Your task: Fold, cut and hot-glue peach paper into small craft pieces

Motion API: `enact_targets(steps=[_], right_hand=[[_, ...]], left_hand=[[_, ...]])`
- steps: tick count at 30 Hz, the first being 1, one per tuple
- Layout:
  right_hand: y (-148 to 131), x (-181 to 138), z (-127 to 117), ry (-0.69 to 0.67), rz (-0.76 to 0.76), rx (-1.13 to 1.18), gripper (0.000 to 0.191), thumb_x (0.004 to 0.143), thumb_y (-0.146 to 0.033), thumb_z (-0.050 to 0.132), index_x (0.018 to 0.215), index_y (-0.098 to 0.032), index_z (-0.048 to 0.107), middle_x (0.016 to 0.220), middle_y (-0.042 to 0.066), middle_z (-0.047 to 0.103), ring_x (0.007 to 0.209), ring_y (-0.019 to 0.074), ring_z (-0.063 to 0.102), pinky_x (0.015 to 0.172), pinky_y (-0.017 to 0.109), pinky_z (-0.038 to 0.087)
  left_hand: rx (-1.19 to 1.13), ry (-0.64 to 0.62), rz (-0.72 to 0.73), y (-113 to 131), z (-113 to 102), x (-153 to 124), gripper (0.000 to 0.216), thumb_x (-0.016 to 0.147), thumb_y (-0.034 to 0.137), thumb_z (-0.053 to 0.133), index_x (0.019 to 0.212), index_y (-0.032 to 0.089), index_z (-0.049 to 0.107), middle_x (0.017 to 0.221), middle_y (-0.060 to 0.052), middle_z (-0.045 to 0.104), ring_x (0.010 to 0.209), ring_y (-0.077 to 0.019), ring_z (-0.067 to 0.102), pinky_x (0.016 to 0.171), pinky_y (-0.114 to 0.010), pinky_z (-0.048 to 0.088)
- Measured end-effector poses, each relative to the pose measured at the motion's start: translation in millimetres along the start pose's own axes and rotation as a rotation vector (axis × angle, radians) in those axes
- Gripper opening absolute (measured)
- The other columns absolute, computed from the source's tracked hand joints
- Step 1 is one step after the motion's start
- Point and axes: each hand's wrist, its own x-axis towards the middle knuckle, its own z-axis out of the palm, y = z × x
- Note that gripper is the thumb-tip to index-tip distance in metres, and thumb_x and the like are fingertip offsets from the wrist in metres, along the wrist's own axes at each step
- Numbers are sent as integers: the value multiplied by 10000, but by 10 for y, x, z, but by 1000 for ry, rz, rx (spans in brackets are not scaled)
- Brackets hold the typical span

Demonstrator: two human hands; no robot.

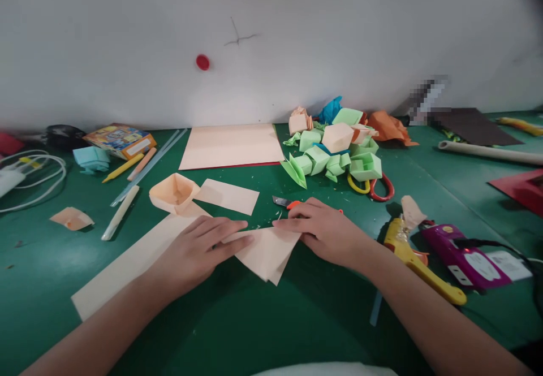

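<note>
A folded piece of peach paper [265, 251] lies in front of me on the green table. My left hand [197, 251] rests with its fingers stretched over the paper's left side. At the right corner, my right hand [328, 232] has the paper between index finger and thumb, its other fingers curled. Just beyond that hand is a utility knife [285, 201] with an orange handle, partly hidden by the fingers. A long peach strip [127, 268] runs under my left hand. Behind it are an open folded paper box [175, 192] and a small peach rectangle [229, 195].
Folded green and peach paper pieces [318, 158] are heaped at the back, by scissors [382, 188]. To the right are a yellow glue gun [418, 268] and a purple power strip [466, 254]. Glue sticks [148, 164], markers [124, 168] and a white cable [59, 184] lie left.
</note>
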Motion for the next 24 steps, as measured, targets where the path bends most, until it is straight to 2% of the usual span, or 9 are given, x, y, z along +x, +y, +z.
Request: enact_targets(steps=[4,7,10,12,16,20,24], right_hand=[[-57,4,0,4,-105,-12,540,930,-83,536,1390,-349,630,1282,88,641,1166,284,528,992,488,483],[-86,6,11,-27,-128,50,443,981,-134,498,1344,-321,670,1262,90,672,1112,257,589,952,453,515],[-113,2,18,-33,-33,176,463,991,-100,424,1339,-280,670,1189,74,721,1069,213,647,902,378,549],[-132,-1,24,-26,59,243,471,988,-103,411,1348,-277,659,1210,53,731,1101,196,664,921,349,551],[-145,6,62,-10,142,208,456,978,-116,413,1323,-256,677,1196,54,747,1084,216,680,911,374,558],[-100,18,130,-13,-17,66,513,939,-39,441,1356,-246,656,1222,88,721,1089,234,641,882,385,550],[-57,21,191,-5,-126,-69,601,891,12,495,1363,-325,653,1230,80,700,1042,237,618,884,396,521]], left_hand=[[-9,-83,44,39,-7,19,658,952,-9,363,1488,345,502,1453,-49,617,1226,-236,632,979,-387,485],[-62,-58,30,29,19,40,697,915,-38,343,1494,318,496,1428,-56,637,1165,-221,662,930,-376,496],[-152,-12,-24,15,53,53,638,922,-9,370,1450,301,550,1331,-57,701,1120,-202,686,911,-354,518],[-190,21,-88,12,67,60,576,932,20,388,1403,280,594,1235,-59,743,1062,-201,706,874,-347,540],[-178,54,-191,13,69,72,478,955,64,400,1323,237,651,1097,-56,780,940,-199,728,801,-339,561],[-120,49,-142,33,43,75,502,950,54,393,1328,252,657,1228,-58,753,1106,-222,710,931,-382,547],[-62,-20,-38,139,-19,81,582,893,44,427,1354,322,647,1453,-46,617,1329,-274,588,1079,-485,484]])
